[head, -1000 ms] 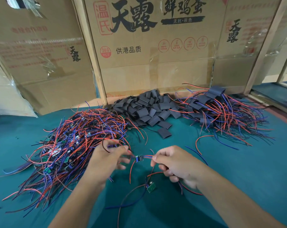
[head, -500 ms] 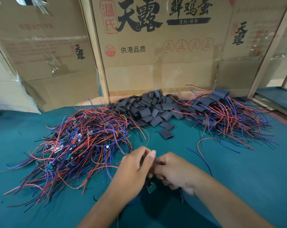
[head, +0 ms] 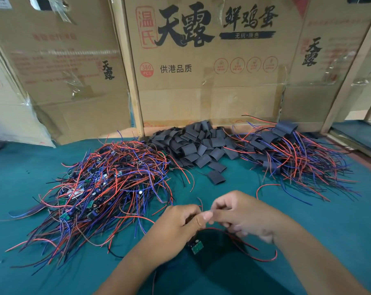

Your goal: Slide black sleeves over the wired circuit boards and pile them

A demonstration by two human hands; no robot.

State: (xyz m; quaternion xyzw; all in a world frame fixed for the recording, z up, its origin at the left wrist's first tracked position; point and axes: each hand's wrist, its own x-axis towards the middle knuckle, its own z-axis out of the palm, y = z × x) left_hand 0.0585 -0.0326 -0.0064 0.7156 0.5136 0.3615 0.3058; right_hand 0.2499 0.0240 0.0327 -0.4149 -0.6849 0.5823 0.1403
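Observation:
My left hand (head: 176, 228) and my right hand (head: 242, 216) meet fingertip to fingertip low in the middle, both curled round the wires of a small green circuit board (head: 197, 249) that hangs just below them. Its red wire (head: 257, 252) loops out to the right. A tangled heap of bare wired boards (head: 108, 188) lies to the left. Loose black sleeves (head: 197, 147) are heaped at the back centre. Sleeved boards with their wires form a pile (head: 291, 158) at the back right.
Everything lies on a teal table cover (head: 329, 226). Cardboard boxes (head: 201, 81) stand upright along the back edge. One lone black sleeve (head: 216, 177) lies in front of the sleeve heap. A plastic bag (head: 12, 124) sits far left.
My hands were apart with a wire stretched between them; they have come together, fingertips touching. The green board still hangs below them. The camera has tilted down a little.

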